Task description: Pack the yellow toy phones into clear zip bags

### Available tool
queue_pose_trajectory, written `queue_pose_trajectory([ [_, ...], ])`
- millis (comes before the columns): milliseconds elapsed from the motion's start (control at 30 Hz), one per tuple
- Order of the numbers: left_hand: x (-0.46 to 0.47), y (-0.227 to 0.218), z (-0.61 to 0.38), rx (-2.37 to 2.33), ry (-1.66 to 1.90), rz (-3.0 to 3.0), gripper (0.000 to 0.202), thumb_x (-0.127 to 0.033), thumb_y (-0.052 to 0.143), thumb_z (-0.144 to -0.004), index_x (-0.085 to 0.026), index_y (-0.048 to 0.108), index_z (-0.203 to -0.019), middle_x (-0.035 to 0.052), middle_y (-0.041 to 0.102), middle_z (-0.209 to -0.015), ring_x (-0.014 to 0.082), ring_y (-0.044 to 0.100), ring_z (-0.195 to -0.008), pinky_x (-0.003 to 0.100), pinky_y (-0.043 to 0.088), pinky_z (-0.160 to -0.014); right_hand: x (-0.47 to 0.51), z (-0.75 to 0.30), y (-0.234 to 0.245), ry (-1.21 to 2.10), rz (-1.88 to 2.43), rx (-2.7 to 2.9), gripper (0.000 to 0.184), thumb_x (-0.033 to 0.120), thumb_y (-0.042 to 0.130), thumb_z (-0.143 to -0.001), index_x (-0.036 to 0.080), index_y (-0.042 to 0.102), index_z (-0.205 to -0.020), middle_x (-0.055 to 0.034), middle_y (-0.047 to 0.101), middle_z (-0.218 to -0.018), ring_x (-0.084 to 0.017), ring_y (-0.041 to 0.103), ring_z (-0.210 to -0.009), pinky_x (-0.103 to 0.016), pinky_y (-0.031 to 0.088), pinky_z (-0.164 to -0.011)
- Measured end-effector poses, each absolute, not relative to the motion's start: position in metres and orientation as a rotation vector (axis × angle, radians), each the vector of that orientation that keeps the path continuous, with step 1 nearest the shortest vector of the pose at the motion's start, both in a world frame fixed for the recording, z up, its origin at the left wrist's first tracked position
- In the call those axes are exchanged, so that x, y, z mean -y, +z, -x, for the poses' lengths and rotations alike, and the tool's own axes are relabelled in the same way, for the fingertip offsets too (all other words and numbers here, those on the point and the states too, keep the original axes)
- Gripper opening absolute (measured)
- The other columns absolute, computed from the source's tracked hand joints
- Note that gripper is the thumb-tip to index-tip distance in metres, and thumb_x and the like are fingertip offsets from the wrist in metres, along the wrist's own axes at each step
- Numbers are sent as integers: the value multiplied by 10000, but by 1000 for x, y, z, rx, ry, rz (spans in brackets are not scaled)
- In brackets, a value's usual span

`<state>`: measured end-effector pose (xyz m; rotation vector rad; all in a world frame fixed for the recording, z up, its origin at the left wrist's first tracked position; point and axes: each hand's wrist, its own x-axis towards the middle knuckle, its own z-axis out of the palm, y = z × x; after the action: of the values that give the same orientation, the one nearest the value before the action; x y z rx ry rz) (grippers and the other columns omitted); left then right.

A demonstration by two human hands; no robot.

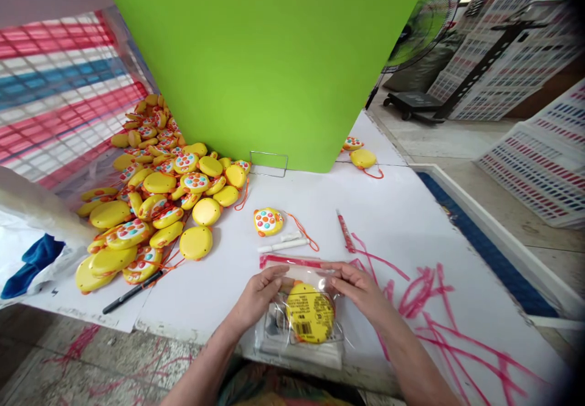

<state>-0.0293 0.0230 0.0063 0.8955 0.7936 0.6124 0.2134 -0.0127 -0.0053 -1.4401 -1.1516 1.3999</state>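
Green board [269, 58] cut off at top, hiding part of fan [427, 25]; print [313, 317] on clear bag [297, 350] too small to read.

A green board [269, 58] walls off the top centre of the frame; a heap of yellow toys [159, 182] blocks the left. Right of centre, there is room to pass over the table [397, 211], above the pink strips [418, 296].

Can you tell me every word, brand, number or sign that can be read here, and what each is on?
None can be read for certain.
Clear bag: black print and a barcode, too small to read.
Wheeled platform on the floor: pale marks, too blurred to tell if they are letters.
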Motion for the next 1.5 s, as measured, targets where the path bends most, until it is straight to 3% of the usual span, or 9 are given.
queue_pose_trajectory([
  [200,-23,12,32,-844,603,-889,464,-422,669,-760,-135,635,-1123,134,694,-1083,260,646,-974,345,482,-803,13,-217,-8,1393,1423,1097,315,344,646,-738,168,704,-993,-6,648,-638,-148,558,-589,-269,411,-558],
  [400,-22,15,30,-898,592,-947,268,-314,593,-759,-122,708,-907,108,710,-1014,236,634,-931,323,477,-794,13,-220,-15,1397,1451,1033,172,279,643,-697,185,736,-807,-25,683,-648,-155,553,-589,-282,414,-575],
  [533,-22,22,29,-930,633,-993,153,-225,541,-726,-137,666,-731,51,693,-799,171,604,-754,259,439,-696,11,-218,-9,1366,1432,1083,100,217,591,-685,195,679,-643,4,632,-602,-134,505,-567,-262,388,-555],
  [700,-22,30,28,-913,649,-983,121,-203,498,-703,-161,586,-631,11,608,-622,138,516,-611,244,395,-638,10,-213,-1,1358,1427,1099,96,225,565,-691,195,606,-609,11,582,-599,-138,492,-582,-259,387,-550],
  [933,-21,25,30,-861,670,-973,218,-339,543,-768,-163,568,-641,5,554,-625,133,482,-609,245,399,-645,11,-215,-5,1358,1419,1145,140,306,543,-768,205,566,-673,8,568,-622,-145,502,-586,-273,407,-565],
  [1100,-22,14,28,-941,688,-1040,446,-578,559,-784,-159,533,-633,10,561,-634,140,505,-633,242,383,-616,14,-214,-2,1324,1508,1170,320,499,452,-872,230,583,-984,-7,585,-723,-180,559,-679,-300,446,-617],
  [1333,-22,18,24,-857,733,-937,370,-512,629,-776,-182,548,-925,22,669,-794,162,612,-715,263,447,-664,11,-207,-7,1331,1476,1232,386,501,557,-812,205,559,-1059,14,570,-683,-162,548,-640,-279,419,-582],
  [1500,-20,19,21,-851,734,-902,404,-503,625,-778,-181,522,-1000,64,700,-856,197,650,-780,302,481,-703,11,-207,-9,1303,1451,1173,376,490,585,-788,204,566,-1033,25,560,-640,-146,524,-574,-269,396,-540],
])
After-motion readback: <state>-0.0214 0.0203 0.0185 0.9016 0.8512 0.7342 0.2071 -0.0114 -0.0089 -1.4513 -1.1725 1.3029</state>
